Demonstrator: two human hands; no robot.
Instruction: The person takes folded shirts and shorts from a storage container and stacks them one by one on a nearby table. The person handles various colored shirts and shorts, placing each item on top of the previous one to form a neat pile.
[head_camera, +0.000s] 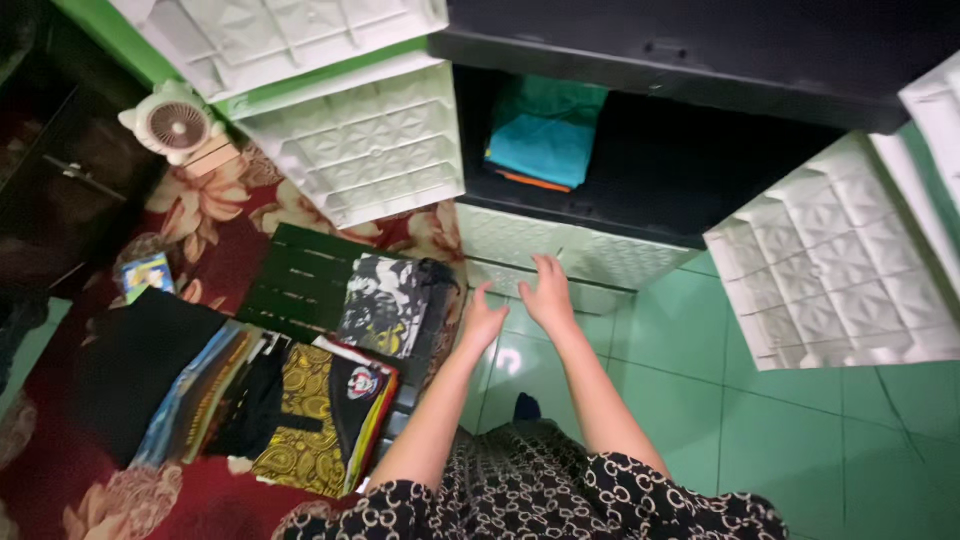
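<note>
Empty hands (515, 305) hover just right of folded clothes (385, 305).

cabinet doors (835, 265): white moulded plastic, embossed
floor tiles (790, 420): glossy green, below doors
folded clothes (545, 135): matt cloth, inside cabinet

Both forearms bare, extended forward from patterned sleeves, converging toward fingertips. Left hand (481, 322): empty, fingers together, slightly curled, thumb side up, just behind and beside right fingertips. Right hand (549, 292): empty, palm down, fingers spread and pointing forward, reaching further ahead than left. Hands close together, not touching.
</note>
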